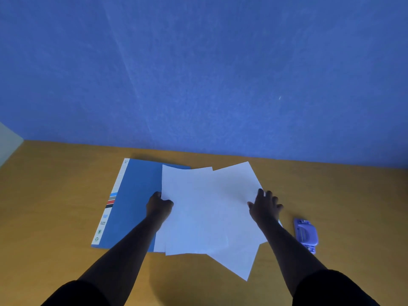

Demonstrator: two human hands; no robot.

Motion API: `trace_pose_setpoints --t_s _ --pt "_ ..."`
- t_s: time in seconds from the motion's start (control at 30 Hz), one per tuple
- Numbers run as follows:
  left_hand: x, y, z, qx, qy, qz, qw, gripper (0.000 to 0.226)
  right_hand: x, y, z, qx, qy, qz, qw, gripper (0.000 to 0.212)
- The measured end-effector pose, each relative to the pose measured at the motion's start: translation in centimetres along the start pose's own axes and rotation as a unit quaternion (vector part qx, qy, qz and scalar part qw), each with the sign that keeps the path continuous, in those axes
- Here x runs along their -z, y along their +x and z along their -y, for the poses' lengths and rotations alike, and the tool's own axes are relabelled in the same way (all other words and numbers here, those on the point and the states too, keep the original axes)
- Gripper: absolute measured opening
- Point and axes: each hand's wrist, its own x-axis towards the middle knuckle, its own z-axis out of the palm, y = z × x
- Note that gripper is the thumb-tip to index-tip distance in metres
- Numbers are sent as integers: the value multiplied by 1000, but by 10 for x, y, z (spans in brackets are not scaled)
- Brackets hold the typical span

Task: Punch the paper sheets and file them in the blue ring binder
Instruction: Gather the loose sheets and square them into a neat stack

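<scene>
A closed blue ring binder (134, 204) lies flat on the wooden table, its white spine strip facing left. Several white paper sheets (207, 208) lie fanned out, partly over the binder's right side and partly on the table. My left hand (159, 206) grips the left edge of the sheets, thumb on top. My right hand (266, 206) rests on the right edge of the sheets with its fingers spread and reaching past the edge. A purple hole punch (306, 235) sits on the table just right of my right forearm.
The wooden table (55, 195) runs up to a blue wall (198, 74) right behind the binder. A pale surface (8, 142) shows at the far left edge.
</scene>
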Motion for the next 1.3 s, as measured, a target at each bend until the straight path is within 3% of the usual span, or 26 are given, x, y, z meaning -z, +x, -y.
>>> trace_pose_setpoints --t_s 0.1,0.23,0.33,0.4,0.47,0.63,0.77,0.97,1.3 --pt "-5 1 -1 -18 8 -11 1000 13 6 16 -15 -69 69 45 994 75" --pt "-12 2 -2 -27 3 -17 999 10 5 28 -24 -101 135 63 984 78" --pt "-15 2 -4 -23 -1 -20 1000 9 3 34 -28 -100 188 70 974 65" --pt "-15 4 -3 -25 1 -18 1000 8 3 33 -28 -85 183 76 977 45" --pt "-14 5 -3 -28 5 -13 1000 8 4 28 -24 -99 170 62 978 40" --pt "-8 5 0 -35 22 -8 999 10 7 16 -18 -120 144 28 982 62" --pt "-2 7 2 -45 26 -1 999 7 4 17 -20 -140 206 25 968 68" --pt "8 7 2 -59 33 17 998 12 23 3 -20 -95 299 -33 949 26" --pt "30 -2 3 -89 -8 71 993 34 97 -34 10 19 394 -111 912 26"
